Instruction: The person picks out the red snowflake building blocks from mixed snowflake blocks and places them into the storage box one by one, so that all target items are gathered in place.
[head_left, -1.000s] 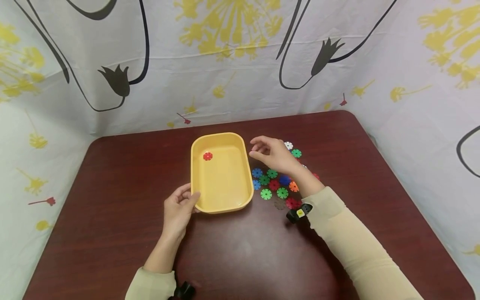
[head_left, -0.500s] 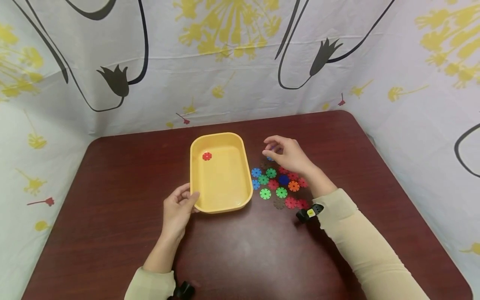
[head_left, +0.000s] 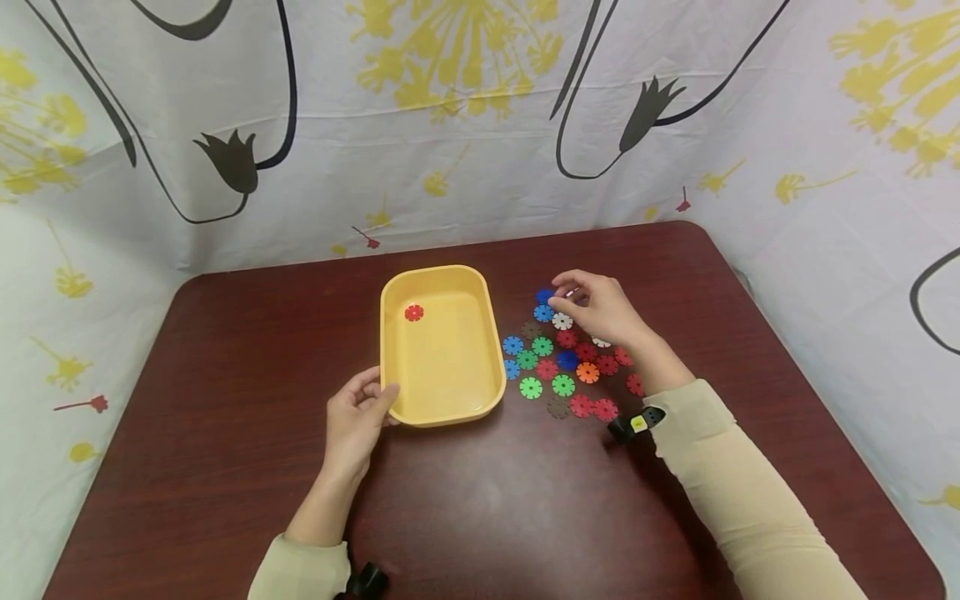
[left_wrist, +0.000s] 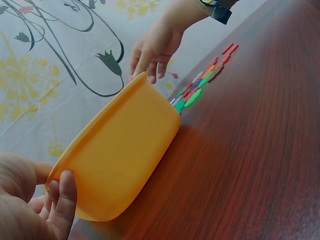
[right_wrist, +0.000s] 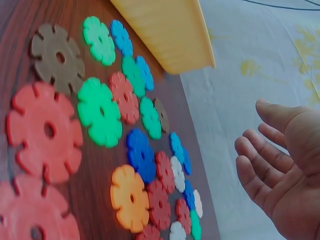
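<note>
My left hand (head_left: 356, 421) grips the near left corner of a yellow plastic tray (head_left: 450, 358), its thumb over the rim. The left wrist view shows the fingers pinching that rim from outside. Inside the tray lies one red notched disc (head_left: 414, 312). Right of it, my right hand (head_left: 603, 310) hovers above the far part of a spread of coloured notched discs, near a white disc (head_left: 562, 321) and a light blue disc (head_left: 543, 312). Its fingers are loosely bent with nothing between them in the right wrist view, where a green disc (right_wrist: 100, 112) and an orange disc (right_wrist: 130, 198) lie below.
The dark red-brown table (head_left: 480, 508) has rounded corners at the back. A white patterned cloth (head_left: 315, 192) hangs behind it and along both sides. Brown discs (head_left: 558, 407) and red discs (head_left: 582, 406) lie at the near end of the spread.
My right hand has moved rightward from beside the tray's rim to over the discs, uncovering blue and white ones. The left hand and tray have stayed in place.
</note>
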